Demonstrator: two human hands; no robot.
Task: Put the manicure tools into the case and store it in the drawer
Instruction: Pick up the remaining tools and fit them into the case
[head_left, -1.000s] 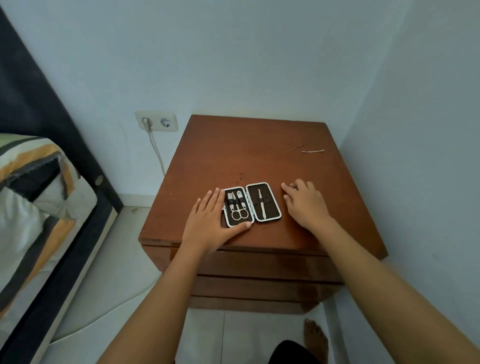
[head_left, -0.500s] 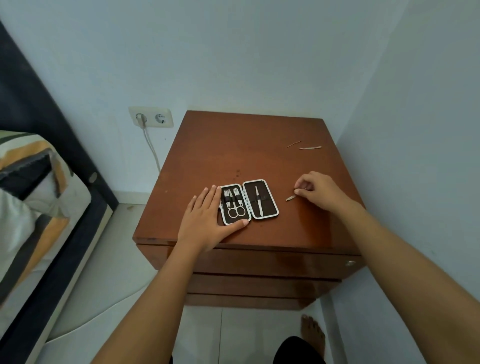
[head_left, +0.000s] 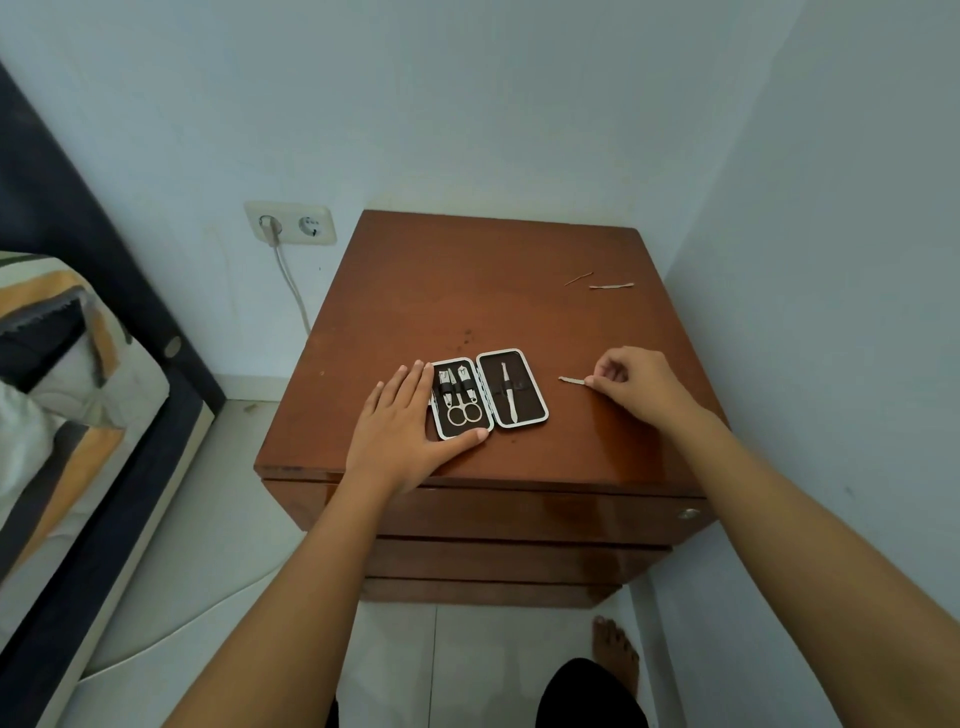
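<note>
Your left hand (head_left: 402, 431) lies flat and open against the left edge of the open case (head_left: 488, 393) on the nightstand (head_left: 467, 291), thumb along its front rim, while your right hand (head_left: 636, 384) pinches a small metal tool (head_left: 571, 381), just right of the case, its tip pointing at it.

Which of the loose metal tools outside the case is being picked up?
The small tool pinched by the right hand, just right of the open case. The other tool lies untouched near the back.
</note>
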